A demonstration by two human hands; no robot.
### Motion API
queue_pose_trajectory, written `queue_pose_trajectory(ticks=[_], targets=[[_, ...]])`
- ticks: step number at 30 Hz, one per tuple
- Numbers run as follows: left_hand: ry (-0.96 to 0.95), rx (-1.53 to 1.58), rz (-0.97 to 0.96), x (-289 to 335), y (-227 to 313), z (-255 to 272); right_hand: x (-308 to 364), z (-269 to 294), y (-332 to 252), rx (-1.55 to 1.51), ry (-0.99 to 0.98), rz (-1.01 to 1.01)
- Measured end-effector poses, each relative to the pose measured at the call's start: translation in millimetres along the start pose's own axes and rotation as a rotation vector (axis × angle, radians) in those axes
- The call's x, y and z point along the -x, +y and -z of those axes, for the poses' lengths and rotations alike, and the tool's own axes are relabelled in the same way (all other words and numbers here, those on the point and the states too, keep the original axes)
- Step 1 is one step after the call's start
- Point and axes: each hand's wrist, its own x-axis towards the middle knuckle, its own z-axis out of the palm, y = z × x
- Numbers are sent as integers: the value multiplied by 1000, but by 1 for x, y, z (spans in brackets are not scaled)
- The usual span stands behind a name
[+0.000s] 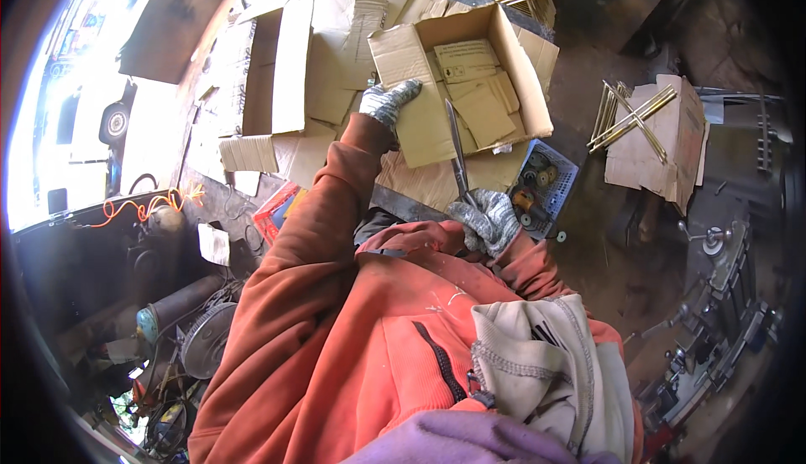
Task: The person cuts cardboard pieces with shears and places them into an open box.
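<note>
Both my hands wear grey-white knit gloves. My left hand (389, 103) is closed on the left edge of a raised flap of an open cardboard box (512, 52), its fingers lying over the flap (413, 94). Folded cardboard pieces (478, 99) lie inside the box. Near my waist, my right hand (487, 222) is closed around the lower end of a long metal blade (459, 162), whose handle is hidden in the glove. The blade points away from me and its upper part runs along the flap's right edge; whether it touches the cardboard I cannot tell.
Flattened cardboard (336, 61) covers the table, with another open box (269, 69) at left. A blue crate (550, 174) of tools stands right of the box, a red crate (273, 212) at left. Brass-coloured rods (634, 120) rest on a carton (659, 157) at right.
</note>
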Motion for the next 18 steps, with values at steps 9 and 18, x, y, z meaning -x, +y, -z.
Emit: queue_pose_trajectory(ticks=[9,18], targets=[[-89,-101,-109,5,-13,-4,-9,15,-22,-334,-150,-108],[67,-616,-106,7,14,-13,-13,32,-17,154,-197,-24]])
